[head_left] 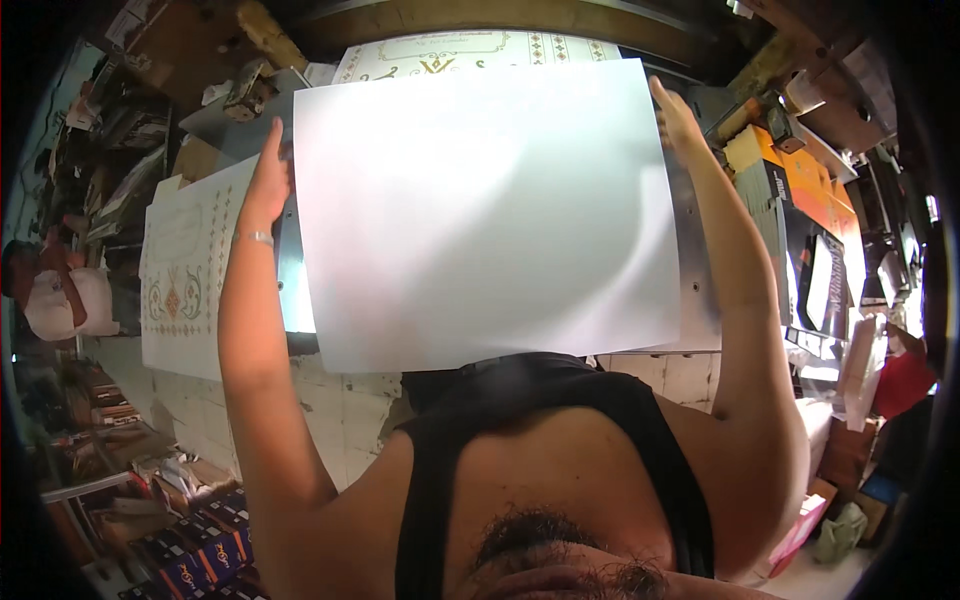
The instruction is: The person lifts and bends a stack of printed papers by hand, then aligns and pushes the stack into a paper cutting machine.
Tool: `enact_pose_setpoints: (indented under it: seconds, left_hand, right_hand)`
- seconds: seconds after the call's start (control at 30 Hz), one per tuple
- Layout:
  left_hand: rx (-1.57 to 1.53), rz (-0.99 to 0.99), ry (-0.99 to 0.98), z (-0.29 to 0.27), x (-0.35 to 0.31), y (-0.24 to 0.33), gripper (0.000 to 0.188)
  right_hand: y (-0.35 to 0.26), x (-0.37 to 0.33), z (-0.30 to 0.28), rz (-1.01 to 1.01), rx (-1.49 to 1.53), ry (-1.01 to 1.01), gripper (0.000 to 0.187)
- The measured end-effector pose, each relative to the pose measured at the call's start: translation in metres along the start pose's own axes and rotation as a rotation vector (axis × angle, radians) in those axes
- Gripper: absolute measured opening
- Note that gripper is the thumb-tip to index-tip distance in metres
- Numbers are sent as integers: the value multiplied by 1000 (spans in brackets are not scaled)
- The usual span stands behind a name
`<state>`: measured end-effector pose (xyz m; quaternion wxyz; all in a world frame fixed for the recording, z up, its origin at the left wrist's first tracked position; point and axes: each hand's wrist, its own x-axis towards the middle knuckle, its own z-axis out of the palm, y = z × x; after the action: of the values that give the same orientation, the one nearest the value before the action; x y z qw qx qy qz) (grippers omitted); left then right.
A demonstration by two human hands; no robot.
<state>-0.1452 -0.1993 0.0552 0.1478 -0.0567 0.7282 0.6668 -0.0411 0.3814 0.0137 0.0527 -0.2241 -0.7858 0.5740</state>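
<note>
A printed sheet with an ornamental border lies at left, beside the worker's left hand, its fingers straight and open along one edge of a large white sheet. The white sheet fills the centre, overlapping a second patterned sheet at its far side. At right, the right hand extends open fingers along the opposite edge; contact cannot be told. The step appears to be aligning; the next move calls for even, gentle pressure from both sides.
</note>
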Motion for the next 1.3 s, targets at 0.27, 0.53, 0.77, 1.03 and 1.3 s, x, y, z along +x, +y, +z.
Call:
enact_pose_setpoints:
  seconds: [0.27,0.53,0.77,1.03,1.3]
  left_hand:
    - [-15,-101,29,-22,-54,-52,103]
    - [-332,-154,-182,-61,-165,-130,88]
    - [-735,19,139,-31,-183,-120,79]
    - [-891,-45,-102,-12,-190,-80,74]
    - [3,251,255,62,-206,-52,69]
  right_hand:
    - [31,-138,-5,151,182,-1,69]
    - [81,-252,-15,244,318,97,60]
    - [98,-245,-14,215,658,114,67]
    - [85,-254,-16,205,854,-141,77]
    - [-21,-277,46,-131,470,-44,97]
